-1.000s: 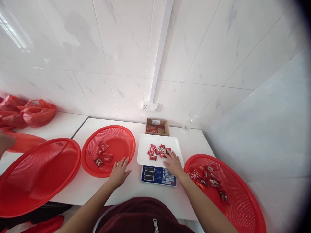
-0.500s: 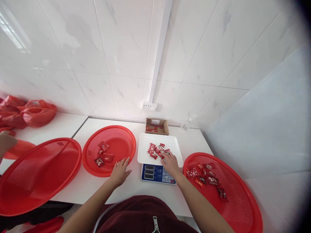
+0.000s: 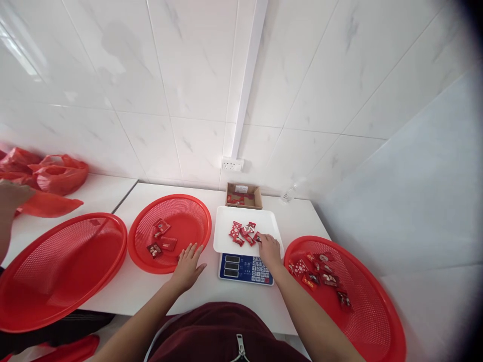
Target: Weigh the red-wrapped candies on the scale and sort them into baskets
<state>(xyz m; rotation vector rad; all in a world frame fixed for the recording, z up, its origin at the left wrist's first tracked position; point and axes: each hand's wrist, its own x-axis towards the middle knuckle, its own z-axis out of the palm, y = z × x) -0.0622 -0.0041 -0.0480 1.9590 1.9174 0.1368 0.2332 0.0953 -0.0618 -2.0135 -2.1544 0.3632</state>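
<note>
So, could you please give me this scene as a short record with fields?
left hand: open, fingers on the near rim of the middle basket
right hand: on the scale tray, fingertips at the red packets; grip unclear
scale: blue keypad, white tray on top
middle basket: a few packets
right basket: more packets
left basket: large, red mesh
behind scale: cardboard box
far left: another person's hand by red bags
</note>
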